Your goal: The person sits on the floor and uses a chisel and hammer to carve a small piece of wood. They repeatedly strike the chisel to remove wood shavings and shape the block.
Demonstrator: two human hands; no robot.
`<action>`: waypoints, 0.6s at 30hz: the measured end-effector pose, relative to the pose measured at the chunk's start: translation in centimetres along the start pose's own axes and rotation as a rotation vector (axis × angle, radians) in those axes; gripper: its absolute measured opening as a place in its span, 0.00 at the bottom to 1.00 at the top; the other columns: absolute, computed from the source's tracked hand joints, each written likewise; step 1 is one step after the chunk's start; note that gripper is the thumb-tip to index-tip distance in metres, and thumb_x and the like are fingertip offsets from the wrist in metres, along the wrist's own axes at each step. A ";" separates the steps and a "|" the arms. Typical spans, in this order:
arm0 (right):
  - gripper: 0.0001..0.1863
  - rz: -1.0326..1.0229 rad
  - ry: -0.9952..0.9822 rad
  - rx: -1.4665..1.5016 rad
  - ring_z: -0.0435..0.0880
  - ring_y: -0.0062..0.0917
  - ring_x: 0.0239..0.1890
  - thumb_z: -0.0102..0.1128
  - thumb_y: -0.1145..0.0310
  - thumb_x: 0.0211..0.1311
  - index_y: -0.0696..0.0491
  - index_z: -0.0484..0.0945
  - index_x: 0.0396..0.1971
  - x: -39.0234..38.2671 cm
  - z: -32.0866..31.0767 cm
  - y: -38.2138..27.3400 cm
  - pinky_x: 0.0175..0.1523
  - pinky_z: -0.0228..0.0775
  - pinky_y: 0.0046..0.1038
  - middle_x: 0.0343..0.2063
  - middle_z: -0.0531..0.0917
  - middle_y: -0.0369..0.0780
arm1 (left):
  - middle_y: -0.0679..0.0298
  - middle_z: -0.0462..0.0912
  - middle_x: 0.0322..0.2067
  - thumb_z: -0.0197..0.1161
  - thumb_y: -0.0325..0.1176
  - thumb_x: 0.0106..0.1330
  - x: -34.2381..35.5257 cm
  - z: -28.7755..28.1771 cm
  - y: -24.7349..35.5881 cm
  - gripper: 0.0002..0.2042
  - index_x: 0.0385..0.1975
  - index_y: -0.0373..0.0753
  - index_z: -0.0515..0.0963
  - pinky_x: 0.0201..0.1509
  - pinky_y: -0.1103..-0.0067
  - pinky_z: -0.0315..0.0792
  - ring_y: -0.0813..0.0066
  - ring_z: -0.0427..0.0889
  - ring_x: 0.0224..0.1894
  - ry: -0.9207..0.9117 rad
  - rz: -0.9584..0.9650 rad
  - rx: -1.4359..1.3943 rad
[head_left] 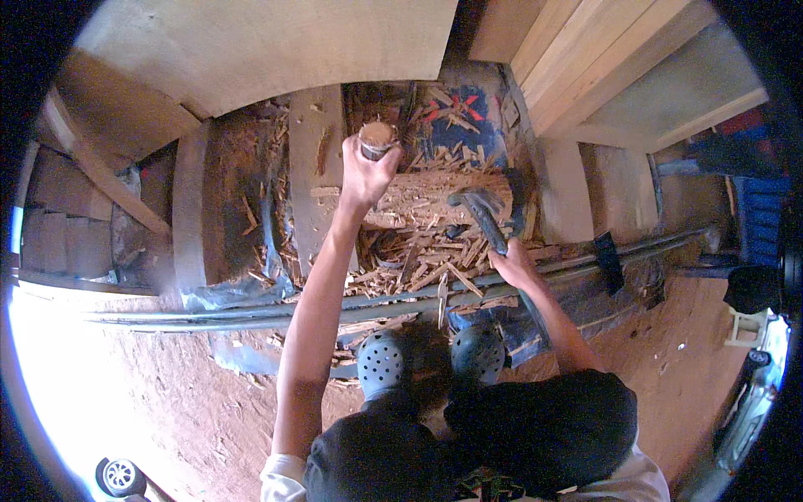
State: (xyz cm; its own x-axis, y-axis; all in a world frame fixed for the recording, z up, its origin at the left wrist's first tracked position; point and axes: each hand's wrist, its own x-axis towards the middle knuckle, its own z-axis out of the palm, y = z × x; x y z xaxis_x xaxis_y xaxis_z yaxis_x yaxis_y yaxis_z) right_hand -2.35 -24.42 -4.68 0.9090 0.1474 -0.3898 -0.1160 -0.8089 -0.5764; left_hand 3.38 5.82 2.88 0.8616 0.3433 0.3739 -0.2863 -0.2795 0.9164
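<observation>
My left hand [366, 177] is wrapped around the upright handle of a chisel [378, 134]. Its round, worn wooden butt faces up, and its blade is hidden below my fist. Under that hand lies a rough wooden beam [452, 188] with a hacked, splintered surface. My right hand [514, 263] is closed on the dark handle of a hammer [485, 219]. The hammer's head hangs over the right part of the beam, apart from the chisel. Loose wood chips [418, 263] lie thick around the beam and before my feet.
Grey perforated clogs [385, 360] are on my feet, beside long pipes or rails [251, 311] running across. Large boards [259, 50] lean at the upper left, and timber framing [594, 67] stands at the upper right. Blue plastic sheeting [468, 125] lies beneath chips. A wheel [120, 477] shows lower left.
</observation>
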 end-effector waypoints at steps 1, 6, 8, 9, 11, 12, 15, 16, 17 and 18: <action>0.15 0.041 -0.076 0.080 0.75 0.36 0.19 0.60 0.62 0.47 0.60 0.72 0.22 0.2 -0.5 0.0 0.29 0.67 0.38 0.14 0.74 0.45 | 0.69 0.70 0.13 0.58 0.27 0.48 -0.1 0.1 0.1 0.05 0.16 0.35 0.70 0.21 0.80 0.64 0.83 0.67 0.17 0.009 0.032 0.018; 0.13 0.071 -0.063 0.224 0.68 0.24 0.14 0.60 0.63 0.46 0.55 0.68 0.15 -0.3 -3.1 -1.9 0.22 0.60 0.30 0.11 0.69 0.36 | 0.68 0.70 0.13 0.60 0.26 0.47 -1.5 0.6 0.3 0.06 0.15 0.35 0.70 0.21 0.80 0.65 0.84 0.67 0.17 -0.038 -0.035 -0.136; 0.12 -0.092 0.074 0.164 0.63 0.15 0.07 0.59 0.67 0.49 0.53 0.66 0.14 -1.1 -4.3 -4.7 0.10 0.51 0.23 0.08 0.67 0.32 | 0.67 0.70 0.13 0.61 0.26 0.45 -2.2 0.6 0.3 0.07 0.15 0.35 0.69 0.21 0.80 0.64 0.83 0.67 0.16 0.081 0.163 -0.035; 0.12 -0.147 0.089 0.129 0.63 0.15 0.08 0.60 0.68 0.48 0.53 0.66 0.14 -1.9 -5.4 -6.4 0.12 0.52 0.23 0.08 0.67 0.32 | 0.66 0.70 0.12 0.61 0.26 0.44 -2.6 0.5 0.2 0.07 0.14 0.35 0.68 0.21 0.80 0.64 0.82 0.66 0.16 0.130 0.195 -0.026; 0.12 -0.298 0.082 0.137 0.63 0.15 0.09 0.60 0.68 0.48 0.53 0.66 0.15 -3.8 -8.1 -10.5 0.13 0.52 0.24 0.09 0.66 0.31 | 0.66 0.69 0.12 0.61 0.26 0.44 -3.0 0.2 0.1 0.07 0.14 0.35 0.68 0.21 0.80 0.64 0.82 0.66 0.15 0.116 0.125 -0.096; 0.12 -0.291 0.072 0.117 0.62 0.15 0.09 0.61 0.68 0.48 0.53 0.66 0.15 -4.9 -9.7 -12.8 0.13 0.51 0.24 0.09 0.66 0.30 | 0.66 0.70 0.12 0.60 0.26 0.44 -3.1 0.0 0.1 0.07 0.14 0.35 0.67 0.21 0.80 0.64 0.81 0.66 0.15 0.104 0.077 -0.115; 0.11 -0.285 -0.037 0.236 0.69 0.18 0.19 0.61 0.64 0.49 0.55 0.71 0.18 -9.2 -15.0 -19.3 0.26 0.62 0.26 0.15 0.71 0.32 | 0.66 0.71 0.12 0.60 0.25 0.43 -3.3 -0.3 0.2 0.06 0.14 0.35 0.69 0.21 0.80 0.64 0.81 0.67 0.15 0.182 0.153 -0.149; 0.10 -0.331 -0.021 0.306 0.67 0.15 0.18 0.60 0.67 0.51 0.54 0.71 0.17 -10.7 -16.5 -21.2 0.24 0.60 0.24 0.14 0.71 0.29 | 0.65 0.71 0.12 0.60 0.25 0.43 -3.3 -0.4 0.2 0.06 0.14 0.35 0.69 0.21 0.80 0.65 0.81 0.68 0.15 0.209 0.213 -0.129; 0.10 -0.391 0.021 0.351 0.66 0.13 0.17 0.60 0.68 0.51 0.53 0.71 0.17 -12.0 -17.8 -23.0 0.23 0.58 0.22 0.14 0.70 0.29 | 0.64 0.71 0.12 0.60 0.25 0.43 -3.3 -0.4 0.3 0.06 0.14 0.35 0.69 0.21 0.80 0.65 0.80 0.69 0.15 0.207 0.182 -0.122; 0.09 -0.436 0.059 0.421 0.65 0.11 0.16 0.60 0.70 0.52 0.52 0.70 0.17 -13.1 -18.6 -24.5 0.22 0.56 0.21 0.14 0.69 0.28 | 0.64 0.71 0.12 0.60 0.25 0.43 -3.4 -0.4 0.3 0.05 0.14 0.35 0.69 0.22 0.80 0.65 0.80 0.69 0.15 0.202 0.164 -0.115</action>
State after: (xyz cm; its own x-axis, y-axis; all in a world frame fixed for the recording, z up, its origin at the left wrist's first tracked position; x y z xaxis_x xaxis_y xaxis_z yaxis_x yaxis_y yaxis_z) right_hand -3.95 -17.13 27.91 0.9276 0.3729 -0.0200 0.1349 -0.3845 -0.9132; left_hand 0.24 4.95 1.95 0.7021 0.4769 0.5288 -0.4706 -0.2466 0.8472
